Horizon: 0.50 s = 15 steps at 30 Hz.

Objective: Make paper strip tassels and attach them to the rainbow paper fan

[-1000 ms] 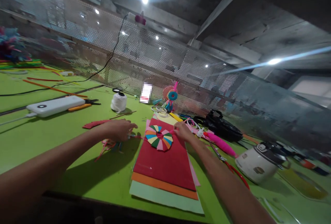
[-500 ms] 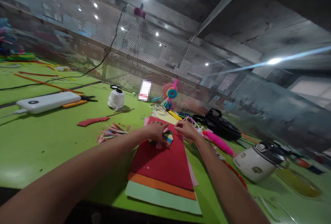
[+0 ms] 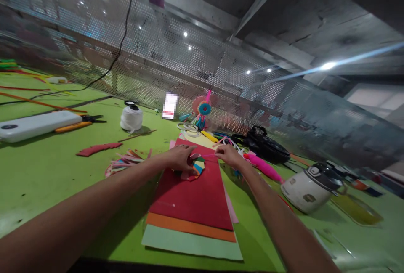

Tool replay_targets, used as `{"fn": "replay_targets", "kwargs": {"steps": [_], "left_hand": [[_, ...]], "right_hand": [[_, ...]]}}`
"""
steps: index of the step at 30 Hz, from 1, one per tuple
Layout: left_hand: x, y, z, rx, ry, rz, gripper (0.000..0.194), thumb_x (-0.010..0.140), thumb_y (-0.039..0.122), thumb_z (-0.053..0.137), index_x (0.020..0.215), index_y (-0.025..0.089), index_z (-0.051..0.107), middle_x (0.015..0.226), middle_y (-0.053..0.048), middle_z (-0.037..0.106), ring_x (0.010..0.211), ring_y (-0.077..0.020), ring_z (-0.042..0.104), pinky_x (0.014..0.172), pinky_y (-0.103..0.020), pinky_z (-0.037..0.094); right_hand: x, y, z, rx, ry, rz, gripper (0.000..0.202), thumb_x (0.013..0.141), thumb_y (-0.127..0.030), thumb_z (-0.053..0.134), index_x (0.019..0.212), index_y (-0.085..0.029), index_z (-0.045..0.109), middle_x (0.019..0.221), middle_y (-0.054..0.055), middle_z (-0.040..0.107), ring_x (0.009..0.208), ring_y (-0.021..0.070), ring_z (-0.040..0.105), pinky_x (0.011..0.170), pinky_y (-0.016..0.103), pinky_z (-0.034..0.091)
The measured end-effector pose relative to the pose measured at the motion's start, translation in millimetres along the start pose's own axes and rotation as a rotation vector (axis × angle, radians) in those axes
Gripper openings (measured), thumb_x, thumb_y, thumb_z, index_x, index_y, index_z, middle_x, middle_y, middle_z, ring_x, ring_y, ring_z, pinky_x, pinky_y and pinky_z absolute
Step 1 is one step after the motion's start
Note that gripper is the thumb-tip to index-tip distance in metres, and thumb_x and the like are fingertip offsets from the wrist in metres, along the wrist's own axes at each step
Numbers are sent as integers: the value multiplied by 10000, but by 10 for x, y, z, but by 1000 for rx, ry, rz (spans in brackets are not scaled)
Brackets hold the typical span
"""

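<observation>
My left hand (image 3: 181, 158) grips a round, many-coloured disc (image 3: 199, 166) with wedges of green, yellow, blue and orange, thumb and fingers at its left edge. From the disc's top a thin pink strand (image 3: 208, 155) stretches to my right hand (image 3: 227, 155), which is pinched shut on its other end. Both hands are over a red sheet (image 3: 192, 201), which lies on an orange sheet (image 3: 189, 226) and a pale green sheet (image 3: 192, 241). What the strand is made of is too small to tell.
Coloured strips (image 3: 124, 163), a red paper strip (image 3: 99, 149) and a white spool (image 3: 131, 117) lie leftward, beyond them orange-handled pliers (image 3: 74, 127) and a white power bank (image 3: 41, 125). A pink tube (image 3: 263, 167), black bag (image 3: 267, 144) and white pot (image 3: 311, 191) stand to the right.
The pink strand now shows drawn out between my hands, and more of the disc is visible. The view has turned a little, so the scene sits further left.
</observation>
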<state>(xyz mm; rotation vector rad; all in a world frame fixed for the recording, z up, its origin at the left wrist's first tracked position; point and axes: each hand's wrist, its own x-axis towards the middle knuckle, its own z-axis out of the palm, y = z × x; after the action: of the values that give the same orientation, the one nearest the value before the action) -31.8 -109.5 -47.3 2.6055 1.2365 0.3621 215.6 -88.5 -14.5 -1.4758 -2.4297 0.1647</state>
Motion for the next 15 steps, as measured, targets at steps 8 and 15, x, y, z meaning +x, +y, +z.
{"fn": "replay_targets", "kwargs": {"steps": [8,15], "left_hand": [[-14,-60,28,-23,0,35,1043,564,747,583,1376,163,286,1321,-175,451,1189,-307,437,945,-350,370],[-49,-152,-236,8,-27,-53,763,773,604,461,1373,153,323,1371,-179,418,1194,-289,449,934,-338,368]], "right_hand": [[-12,25,-33,-30,-9,18,142,712,-85,547,664,-122,675,598,8,608,559,108,496,563,215,346],[-44,-69,89,-101,107,53,293,724,-23,476,895,-114,694,951,110,679,864,183,577,800,287,397]]}}
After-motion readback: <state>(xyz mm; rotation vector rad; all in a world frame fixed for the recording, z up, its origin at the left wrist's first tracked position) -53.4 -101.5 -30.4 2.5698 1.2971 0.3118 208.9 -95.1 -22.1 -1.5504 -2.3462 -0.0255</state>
